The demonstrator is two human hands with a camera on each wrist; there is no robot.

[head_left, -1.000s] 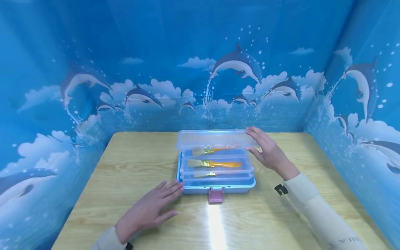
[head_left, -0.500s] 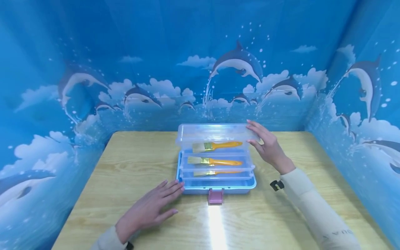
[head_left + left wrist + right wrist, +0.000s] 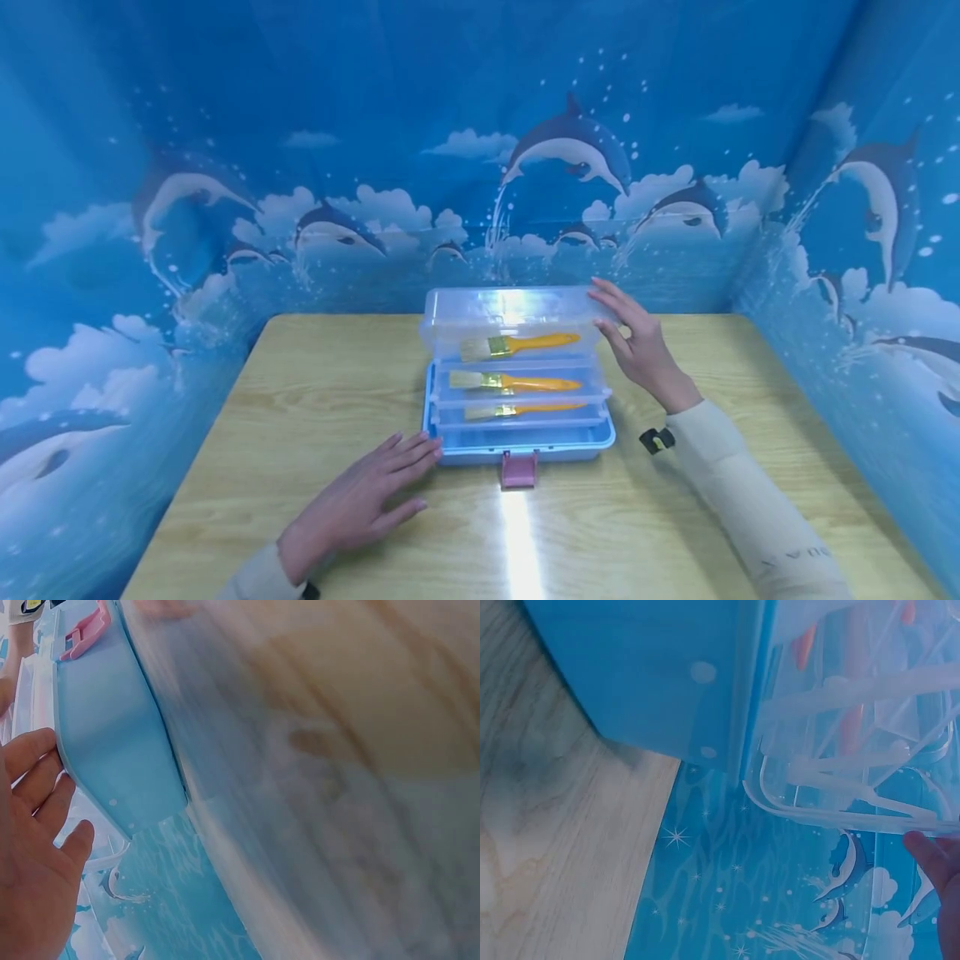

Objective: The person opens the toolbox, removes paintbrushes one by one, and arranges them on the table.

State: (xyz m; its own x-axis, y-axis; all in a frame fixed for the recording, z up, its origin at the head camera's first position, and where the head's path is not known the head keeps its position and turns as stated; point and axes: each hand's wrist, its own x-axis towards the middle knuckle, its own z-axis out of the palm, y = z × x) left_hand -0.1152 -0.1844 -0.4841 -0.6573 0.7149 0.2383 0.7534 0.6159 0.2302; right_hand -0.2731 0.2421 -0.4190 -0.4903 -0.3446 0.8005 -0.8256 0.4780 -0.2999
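Note:
A blue storage box [image 3: 558, 456] stands on the table with its clear lid [image 3: 468, 310] raised at the back. Inside, stepped clear trays [image 3: 596, 386] carry three paintbrushes with orange handles: a back paintbrush [image 3: 543, 342], a middle paintbrush [image 3: 542, 384] and a front paintbrush [image 3: 551, 408]. My right hand [image 3: 637, 346] grips the lid's right end, thumb [image 3: 928, 855] at its rim. At the box's front left corner, my left hand [image 3: 363, 492] rests its fingertips on the rim, fingers straight. A pink latch [image 3: 518, 472] hangs down at the front.
The box sits toward the back of a wooden table [image 3: 322, 375]. Behind and on both sides hangs a blue dolphin-print cloth [image 3: 360, 125]. A bright light reflection lies on the tabletop in front of the latch.
The right hand has moved up and back, tilting the lid further open. The trays have spread, and the back and front paintbrushes show more fully. The left hand has stayed put.

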